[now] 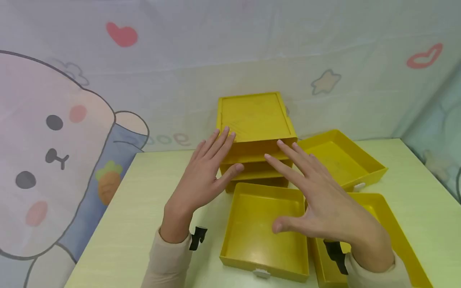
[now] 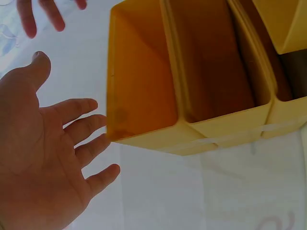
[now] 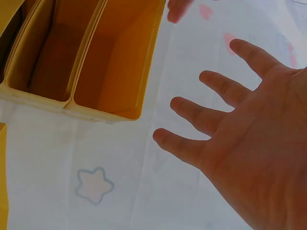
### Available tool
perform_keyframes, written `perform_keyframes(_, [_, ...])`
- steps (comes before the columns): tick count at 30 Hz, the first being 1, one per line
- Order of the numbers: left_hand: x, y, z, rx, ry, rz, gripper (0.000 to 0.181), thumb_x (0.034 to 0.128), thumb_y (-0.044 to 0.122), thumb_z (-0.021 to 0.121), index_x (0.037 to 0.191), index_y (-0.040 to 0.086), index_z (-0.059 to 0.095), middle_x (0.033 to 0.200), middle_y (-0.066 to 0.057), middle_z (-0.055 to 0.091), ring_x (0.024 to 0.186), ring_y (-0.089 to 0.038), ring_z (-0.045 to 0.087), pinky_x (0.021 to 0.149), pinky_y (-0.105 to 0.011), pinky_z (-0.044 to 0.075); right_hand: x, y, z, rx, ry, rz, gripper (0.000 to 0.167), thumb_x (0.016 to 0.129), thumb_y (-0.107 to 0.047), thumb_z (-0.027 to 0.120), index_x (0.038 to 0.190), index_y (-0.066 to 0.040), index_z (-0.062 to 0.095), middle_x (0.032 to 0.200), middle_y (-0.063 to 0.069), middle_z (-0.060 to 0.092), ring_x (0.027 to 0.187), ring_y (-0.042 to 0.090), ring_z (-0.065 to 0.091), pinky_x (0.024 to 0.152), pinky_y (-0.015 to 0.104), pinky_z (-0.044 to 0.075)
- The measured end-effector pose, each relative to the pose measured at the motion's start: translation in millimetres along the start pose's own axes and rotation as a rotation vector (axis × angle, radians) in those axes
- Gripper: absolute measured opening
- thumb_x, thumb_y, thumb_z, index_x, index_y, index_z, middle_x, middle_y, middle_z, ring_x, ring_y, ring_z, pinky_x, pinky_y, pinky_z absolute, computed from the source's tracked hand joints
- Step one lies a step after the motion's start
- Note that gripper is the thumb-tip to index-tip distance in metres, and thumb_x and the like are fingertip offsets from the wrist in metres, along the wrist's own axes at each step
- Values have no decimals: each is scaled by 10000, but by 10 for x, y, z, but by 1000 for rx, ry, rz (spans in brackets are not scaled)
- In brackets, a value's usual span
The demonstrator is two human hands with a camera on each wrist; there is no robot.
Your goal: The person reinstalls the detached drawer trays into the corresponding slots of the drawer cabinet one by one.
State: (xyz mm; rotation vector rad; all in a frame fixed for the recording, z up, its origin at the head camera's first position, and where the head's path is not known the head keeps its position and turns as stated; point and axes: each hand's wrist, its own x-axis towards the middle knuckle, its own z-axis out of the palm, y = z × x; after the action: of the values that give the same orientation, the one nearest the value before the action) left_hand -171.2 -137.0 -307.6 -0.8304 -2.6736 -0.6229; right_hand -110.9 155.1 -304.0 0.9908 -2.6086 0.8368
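Note:
A yellow cabinet (image 1: 256, 118) with several open compartments stands at the back of the table. My left hand (image 1: 203, 176), fingers spread and straight, is raised near its front left; in the left wrist view that hand (image 2: 53, 143) has its fingertips close by the cabinet (image 2: 144, 72), and touching or apart I cannot tell. My right hand (image 1: 324, 204) is spread in the air above the yellow trays, holding nothing. From the right wrist, the palm (image 3: 259, 134) shows apart from the cabinet (image 3: 120, 62). A yellow drawer (image 1: 266, 224) lies in front of the cabinet.
Another yellow drawer (image 1: 335, 158) lies tilted at the cabinet's right, and a third (image 1: 392, 236) sits under my right forearm. Each of two drawers shows a white handle. The table (image 1: 119, 236) meets a printed cloth (image 1: 201, 80) behind and at the left.

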Motion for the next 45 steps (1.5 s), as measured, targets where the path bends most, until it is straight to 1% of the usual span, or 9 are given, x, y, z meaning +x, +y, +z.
perform_keyframes(4, [59, -77, 95, -18, 3, -17, 788, 1092, 590, 481, 1712, 203, 189, 1777, 59, 130, 1654, -158, 52, 1335, -525, 74, -18, 11, -3, 5, -11, 11, 1080, 820, -867, 638, 1700, -380, 244, 1795, -53, 63, 1621, 440, 145, 1218, 782, 133])
perform_keyframes(10, [111, -122, 140, -16, 8, -5, 798, 1080, 545, 551, 1707, 174, 225, 1774, 37, 164, 1654, -172, 82, 1335, -521, 89, -40, 19, 57, 20, -17, 3, 1081, 819, -917, 538, 1701, -357, 260, 1796, -46, 60, 1624, 449, 121, 1184, 816, 153])
perform_keyframes(15, [206, -132, 209, -50, 23, 25, 749, 1099, 540, 509, 1700, 166, 262, 1772, 31, 180, 1653, -167, 82, 1334, -520, 103, -53, -13, 100, 18, -22, 0, 1073, 810, -945, 476, 1699, -392, 241, 1796, -51, 60, 1628, 440, 113, 1174, 824, 167])
perform_keyframes(21, [323, -173, 253, -58, 53, 62, 714, 1104, 529, 501, 1692, 177, 300, 1763, 11, 222, 1651, -191, 117, 1334, -522, 111, -30, -62, 114, 23, -31, 9, 1079, 796, -956, 477, 1697, -418, 222, 1794, -75, 40, 1633, 430, 94, 1197, 812, 126])
perform_keyframes(25, [354, -239, 284, -49, 70, 89, 720, 1094, 594, 464, 1671, 173, 369, 1744, -17, 292, 1644, -217, 169, 1332, -525, 125, -14, -89, 130, 17, -39, 1, 1082, 795, -959, 470, 1697, -416, 223, 1793, -71, 45, 1635, 423, 96, 1210, 798, 118])
perform_keyframes(31, [374, -363, 338, -86, 99, 165, 820, 1049, 743, 330, 1596, 161, 512, 1676, -54, 432, 1621, -246, 255, 1329, -531, 142, -16, -134, 191, 26, -60, -22, 1078, 802, -949, 482, 1695, -391, 252, 1792, -72, 56, 1631, 414, 124, 1237, 759, 97])
perform_keyframes(37, [506, -441, 344, -158, 157, 285, 701, 1090, 661, 375, 1486, 150, 646, 1558, -58, 585, 1565, -261, 383, 1332, -503, 144, 1, -161, 213, 42, -63, -81, 1067, 818, -943, 455, 1694, -360, 276, 1791, -46, 87, 1639, 301, 174, 1239, 757, 95])
perform_keyframes(41, [535, -434, 367, -196, 182, 295, 628, 1107, 609, 406, 1447, 161, 684, 1522, -45, 620, 1519, -257, 456, 1329, -477, 167, -9, -214, 221, 58, -89, -95, 1068, 802, -935, 511, 1685, -376, 294, 1786, -60, 113, 1628, 297, 207, 1225, 767, 150])
perform_keyframes(45, [496, -425, 360, -244, 219, 265, 553, 1122, 543, 437, 1405, 161, 719, 1495, -48, 644, 1480, -269, 502, 1315, -478, 211, -64, -319, 346, -56, -134, -151, 1035, 811, -879, 628, 1668, -377, 340, 1744, -79, 275, 1582, 283, 325, 1233, 659, 298])
